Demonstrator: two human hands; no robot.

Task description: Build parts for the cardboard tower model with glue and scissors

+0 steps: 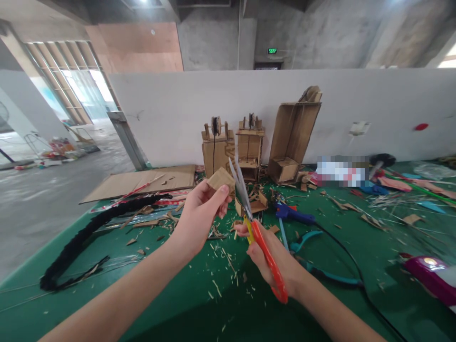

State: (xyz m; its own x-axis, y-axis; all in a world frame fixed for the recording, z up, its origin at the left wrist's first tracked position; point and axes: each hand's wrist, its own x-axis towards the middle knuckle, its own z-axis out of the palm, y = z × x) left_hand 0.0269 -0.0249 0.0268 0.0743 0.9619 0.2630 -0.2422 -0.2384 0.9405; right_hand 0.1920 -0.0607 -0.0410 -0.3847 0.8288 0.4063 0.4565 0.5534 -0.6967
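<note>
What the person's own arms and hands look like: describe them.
The left hand and right hand are ungloved, with no ring showing, though some fingers are partly hidden. The left forearm and right forearm are slim and bare as far as they show: no sleeve, watch, bracelet or clear marking.

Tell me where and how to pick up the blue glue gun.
Grip the glue gun by its slim handle, probably from above and the right. The handle points right, away from the bulkier head, and the black cord leaves its end, so keep that outside the grasp. The right hand holds scissors, so free it first.
</note>
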